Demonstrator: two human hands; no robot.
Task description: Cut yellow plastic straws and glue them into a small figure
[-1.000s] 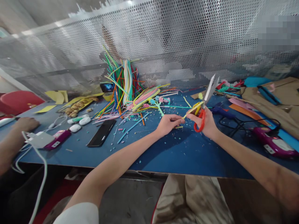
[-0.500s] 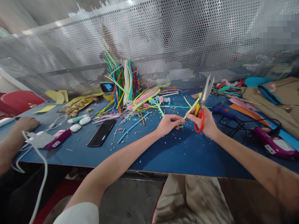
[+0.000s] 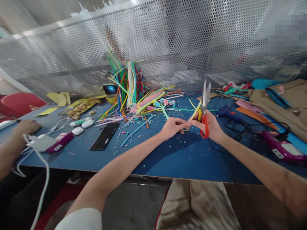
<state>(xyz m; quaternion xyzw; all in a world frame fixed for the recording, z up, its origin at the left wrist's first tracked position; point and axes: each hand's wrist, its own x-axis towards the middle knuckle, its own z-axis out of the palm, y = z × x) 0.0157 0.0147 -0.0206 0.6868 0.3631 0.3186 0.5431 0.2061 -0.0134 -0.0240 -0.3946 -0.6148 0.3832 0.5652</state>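
Note:
My left hand point(image 3: 174, 128) pinches a yellow pipe cleaner point(image 3: 197, 110) near its lower end, fingertips touching those of my right hand. My right hand point(image 3: 212, 126) is closed on the handles of a pair of scissors point(image 3: 204, 123), one orange-red and one yellow, with the blades pointing up and slightly apart. Its thumb and fingertips also meet at the pipe cleaner, which slants up to the right beside the scissors. Just behind my left hand lies a twisted pipe-cleaner piece point(image 3: 163, 108) in pale green, blue and pink.
A bundle of coloured pipe cleaners point(image 3: 130, 84) stands at the back, against a perforated metal screen point(image 3: 182, 41). A black phone point(image 3: 105, 136) lies left of my arm. Purple power strips point(image 3: 283, 147) and a glue gun point(image 3: 229, 115) are nearby. Another person's hand point(image 3: 27, 127) rests far left.
The scissors have swung leftward to stand more upright in my right hand. The right fingertips have come closer to the left ones on the pipe cleaner.

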